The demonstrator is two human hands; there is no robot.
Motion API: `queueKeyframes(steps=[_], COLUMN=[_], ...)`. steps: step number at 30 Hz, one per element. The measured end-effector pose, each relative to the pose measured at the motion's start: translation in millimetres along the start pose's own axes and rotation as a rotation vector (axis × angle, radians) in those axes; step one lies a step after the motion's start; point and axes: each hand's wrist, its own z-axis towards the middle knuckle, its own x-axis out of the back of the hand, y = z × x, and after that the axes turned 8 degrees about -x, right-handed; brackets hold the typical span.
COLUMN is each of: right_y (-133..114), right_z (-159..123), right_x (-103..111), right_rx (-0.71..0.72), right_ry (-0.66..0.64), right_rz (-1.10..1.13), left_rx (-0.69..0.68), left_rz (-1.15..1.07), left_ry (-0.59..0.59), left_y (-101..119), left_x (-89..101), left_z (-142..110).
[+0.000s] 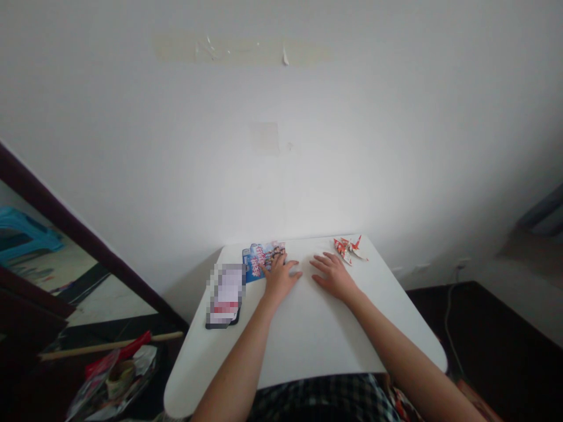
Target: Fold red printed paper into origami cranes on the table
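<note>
My left hand [280, 275] lies palm down with fingers spread, its fingertips over the right part of a colourful printed leaflet [255, 262] with blue and red print. My right hand [333, 274] rests flat on the white table [316, 328], fingers apart and holding nothing. Just beyond and to the right of it sits a folded paper figure [349, 249] in red, orange and white, with pointed wing-like parts. A phone [226, 293], its screen blurred by pixels, lies left of my left hand, close to the leaflet's lower left corner.
A white wall [308, 176] stands right behind the table. On the floor at left are a bag of rubbish [121, 381] and a wooden stick [167, 336]. A blue plastic stool [30, 234] shows beyond the doorway. A cable [448, 316] hangs from a socket at right.
</note>
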Motion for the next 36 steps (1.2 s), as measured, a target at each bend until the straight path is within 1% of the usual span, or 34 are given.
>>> queueKeyframes(steps=[2, 5, 11, 13, 15, 17, 20, 23, 30, 36], right_y=[2.9, 8.4, 15.1, 16.4, 17.3, 17.6, 17.0, 16.2, 18.4, 22.0], right_z=[0.0, 1.6, 4.8, 5.1, 5.2, 5.3, 5.3, 5.3, 5.5, 6.5], right_x=[-2.2, -1.4, 0.6, -0.2, -0.9, -0.9, -0.1, 0.8, 1.4, 0.3], right_rx=[-0.022, -0.032, -0.032, -0.030, -0.031, -0.032, -0.031, -0.033, -0.030, -0.008], right_ry=[-0.037, -0.071, -0.074, -0.074, -0.074, -0.072, -0.063, -0.064, -0.074, -0.059], right_rz=[0.005, 0.047, 0.091, 0.094, 0.098, 0.102, 0.109, 0.113, 0.113, 0.119], left_rx=[-0.001, -0.017, -0.003, 0.023, 0.082, 0.147, 0.187, 0.188, 0.206, 0.192], left_rz=[0.015, 0.063, 0.141, 0.172, 0.211, 0.230, 0.204, 0.180, 0.105, 0.022], left_ry=[0.020, 0.085, 0.149, 0.177, 0.204, 0.208, 0.181, 0.171, 0.198, 0.198], left_y=[-1.5, -4.4, -9.0, -9.4, -9.7, -10.4, -11.5, -10.7, -5.1, -7.1], left_x=[-1.1, -1.0, 4.7, 6.3, 7.7, 9.1, 11.1, 13.8, 22.4, 21.9], left_z=[-0.3, -0.4, 0.2, -0.2, -0.7, -0.8, 0.0, 0.6, 0.6, 3.8])
